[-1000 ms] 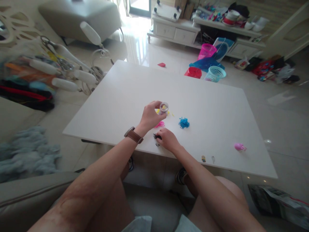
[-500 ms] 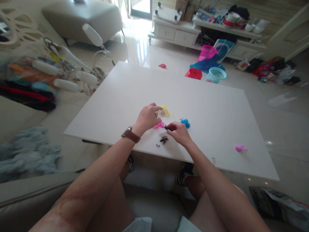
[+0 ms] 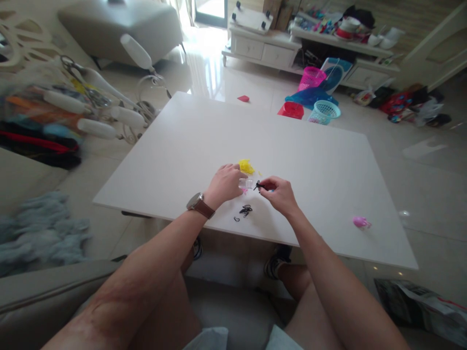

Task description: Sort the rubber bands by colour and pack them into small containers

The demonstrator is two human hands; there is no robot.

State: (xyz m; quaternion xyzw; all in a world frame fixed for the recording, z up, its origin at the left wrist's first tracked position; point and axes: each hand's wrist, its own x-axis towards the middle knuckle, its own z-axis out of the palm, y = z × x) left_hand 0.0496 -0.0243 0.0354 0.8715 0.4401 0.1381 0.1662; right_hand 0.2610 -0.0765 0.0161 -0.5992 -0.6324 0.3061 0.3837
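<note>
My left hand (image 3: 226, 183) is closed around a small clear jar (image 3: 246, 183), which lies tilted with its mouth toward the right. Just right of that mouth, my right hand (image 3: 279, 194) pinches a bunch of black rubber bands (image 3: 258, 185). On the tabletop below them rests a small pile of black rubber bands (image 3: 245, 210), with one loose band (image 3: 237, 219) beside it. A yellow pile (image 3: 246, 166) sits beyond the jar. Pink bands (image 3: 244, 191) show partly under the jar, and the blue pile is mostly hidden by my right hand.
The white table (image 3: 310, 155) spans the area before me. A pink-purple object (image 3: 361, 222) lies near its right end. On the floor past the far edge stand a light blue basket (image 3: 324, 113), a red container (image 3: 292, 110) and a pink basket (image 3: 312, 78). A lamp (image 3: 134, 51) is at the left.
My left hand has lowered the jar toward me, turning its mouth to the right. My right hand has moved slightly right and up with the black bands, now covering most of the blue pile.
</note>
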